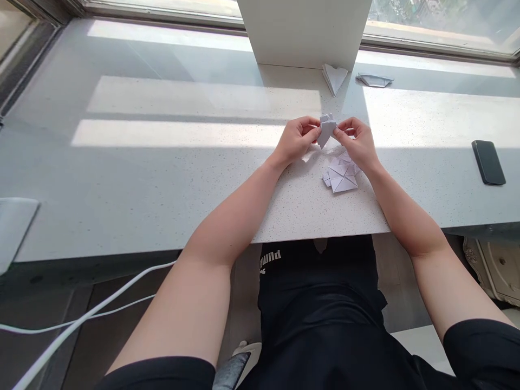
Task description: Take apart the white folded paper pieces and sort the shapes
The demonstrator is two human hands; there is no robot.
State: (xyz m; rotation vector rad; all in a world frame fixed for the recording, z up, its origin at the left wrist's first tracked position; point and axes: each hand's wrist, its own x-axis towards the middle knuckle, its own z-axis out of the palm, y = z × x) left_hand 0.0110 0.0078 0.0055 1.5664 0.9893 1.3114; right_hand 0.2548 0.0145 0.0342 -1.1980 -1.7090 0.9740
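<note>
Between my two hands, just above the counter, is a small folded white paper piece [326, 131]. My left hand [299, 136] pinches its left side with thumb and fingers. On the other side, my right hand [358, 142] grips its right edge the same way. Below the hands lies a loose pile of creased, folded paper pieces [343, 176], partly covered by my right hand. Farther back stands a pointed folded paper shape [335, 79], and to its right rests a flat, boat-like folded paper [374, 80].
A black phone [488, 162] lies on the speckled counter [182, 195] at the right. White sheets [16, 227] sit at the left edge. A white panel [304, 32] stands at the back before the window. White cables [97, 311] hang below the counter's front edge.
</note>
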